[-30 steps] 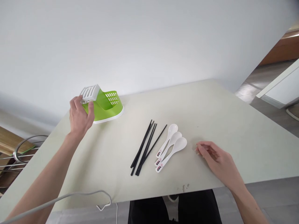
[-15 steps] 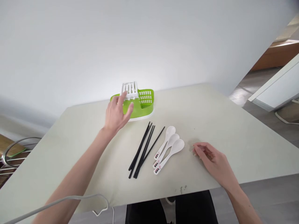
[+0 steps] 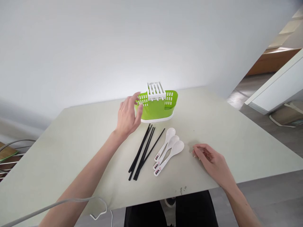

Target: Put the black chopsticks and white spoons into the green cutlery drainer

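Observation:
A green utensil holder (image 3: 153,110) with a white slotted top and white base stands upright at the back of the table, near the wall. Just off its left end is my left hand (image 3: 129,114), fingers apart and nothing in them; whether a fingertip touches the rim I cannot tell. Several black chopsticks (image 3: 142,154) lie in a loose bundle in front of the holder. Beside them, three white spoons (image 3: 172,152) overlap, bowls pointing away from me. My right hand (image 3: 210,160) rests on the table right of the spoons, fingers curled together, with nothing visible in them.
The pale table (image 3: 232,132) meets a white wall (image 3: 142,41) at the back. A grey cable (image 3: 71,200) crosses the lower left over my forearm. Left of the table stands a metal rack (image 3: 16,154). A white panel (image 3: 274,83) stands at the right.
The utensil holder has moved right along the wall from the left corner to behind the chopsticks. My left hand has let go of its white top. My right hand stays in place.

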Motion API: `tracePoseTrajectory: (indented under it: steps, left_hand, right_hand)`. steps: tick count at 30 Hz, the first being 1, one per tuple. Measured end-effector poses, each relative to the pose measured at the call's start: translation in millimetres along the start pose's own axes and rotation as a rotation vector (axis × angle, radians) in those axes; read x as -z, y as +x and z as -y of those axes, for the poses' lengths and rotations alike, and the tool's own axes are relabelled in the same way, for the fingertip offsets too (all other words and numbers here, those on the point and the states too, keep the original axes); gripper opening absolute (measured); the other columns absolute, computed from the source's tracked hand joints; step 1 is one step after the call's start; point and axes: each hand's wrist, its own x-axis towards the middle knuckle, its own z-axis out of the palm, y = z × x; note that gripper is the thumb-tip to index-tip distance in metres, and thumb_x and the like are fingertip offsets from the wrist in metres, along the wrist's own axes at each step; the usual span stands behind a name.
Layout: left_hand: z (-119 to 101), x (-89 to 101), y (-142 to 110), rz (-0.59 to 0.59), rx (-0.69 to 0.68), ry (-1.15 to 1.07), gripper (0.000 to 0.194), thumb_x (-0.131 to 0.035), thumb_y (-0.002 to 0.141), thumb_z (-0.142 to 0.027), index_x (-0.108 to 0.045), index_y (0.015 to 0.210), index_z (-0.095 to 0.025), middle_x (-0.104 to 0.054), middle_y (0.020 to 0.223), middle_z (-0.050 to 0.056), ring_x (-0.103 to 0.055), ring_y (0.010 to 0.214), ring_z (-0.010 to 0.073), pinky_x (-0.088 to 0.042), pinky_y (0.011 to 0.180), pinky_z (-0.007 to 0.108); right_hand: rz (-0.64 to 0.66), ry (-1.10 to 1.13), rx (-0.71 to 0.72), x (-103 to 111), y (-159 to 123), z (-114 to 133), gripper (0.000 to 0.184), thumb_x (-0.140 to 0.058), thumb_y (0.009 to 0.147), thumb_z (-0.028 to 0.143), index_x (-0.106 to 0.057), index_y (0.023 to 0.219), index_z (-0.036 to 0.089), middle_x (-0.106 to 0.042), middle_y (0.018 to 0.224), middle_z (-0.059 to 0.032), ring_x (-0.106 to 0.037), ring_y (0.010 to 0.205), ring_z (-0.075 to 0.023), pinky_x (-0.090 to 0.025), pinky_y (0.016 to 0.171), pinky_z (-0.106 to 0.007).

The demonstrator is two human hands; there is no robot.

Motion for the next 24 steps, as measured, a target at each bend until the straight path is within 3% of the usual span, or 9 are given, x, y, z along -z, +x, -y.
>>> tracePoseTrajectory:
  steps: [4,8,11,16,24]
  left_hand:
    - [35,4.7,-37,-0.099,0.273,-0.128,0.043,-0.031,0.109,-0.047,-0.053,0.132,-0.018,-0.068,0.115,0.012,-0.066,0.095,0.0206,-0.051,0.09,0.036]
    - [62,20.1,-78,0.086,0.582,-0.234,0.042,-0.031,0.107,-0.051,-0.059,0.099,-0.02,-0.06,0.068,-0.001,-0.055,0.06,0.0149,-0.047,0.069,0.028]
    - [75,33.7,-97,0.16,0.738,-0.29,0.046,-0.041,0.102,-0.055,-0.051,0.072,-0.022,-0.047,0.055,-0.003,-0.041,0.051,0.0129,-0.038,0.055,0.027]
    - [86,41.1,-104,0.131,0.829,-0.453,0.048,-0.051,0.096,-0.053,-0.037,0.062,-0.023,-0.037,0.056,-0.004,-0.031,0.053,0.0115,-0.028,0.052,0.027]
    - [83,40.3,-106,0.234,0.828,-0.482,0.044,-0.057,0.093,-0.051,-0.039,0.065,-0.022,-0.036,0.057,-0.005,-0.027,0.054,0.0105,-0.024,0.053,0.026]
  right_hand:
    - [-0.002,-0.017,-0.001,0,0,-1,0.04,-0.056,0.099,0.063,-0.069,0.107,0.026,-0.076,0.094,-0.0064,-0.071,0.087,-0.0225,-0.058,0.074,-0.031]
    - [-0.009,-0.029,0.001,-2,0,-4,0.04,-0.055,0.099,0.063,-0.069,0.107,0.027,-0.076,0.095,-0.0058,-0.071,0.088,-0.0224,-0.057,0.077,-0.032]
    - [-0.013,-0.029,-0.024,-3,1,-3,0.04,-0.056,0.098,0.064,-0.069,0.106,0.027,-0.075,0.094,-0.0055,-0.071,0.087,-0.0222,-0.057,0.076,-0.031]
    - [-0.022,-0.02,-0.038,-4,2,0,0.042,-0.056,0.097,0.065,-0.069,0.106,0.027,-0.075,0.092,-0.0052,-0.071,0.086,-0.0221,-0.057,0.075,-0.031]
    - [-0.054,0.002,-0.032,-7,1,2,0.041,-0.058,0.097,0.064,-0.071,0.104,0.026,-0.076,0.089,-0.0052,-0.071,0.082,-0.0218,-0.058,0.074,-0.031]
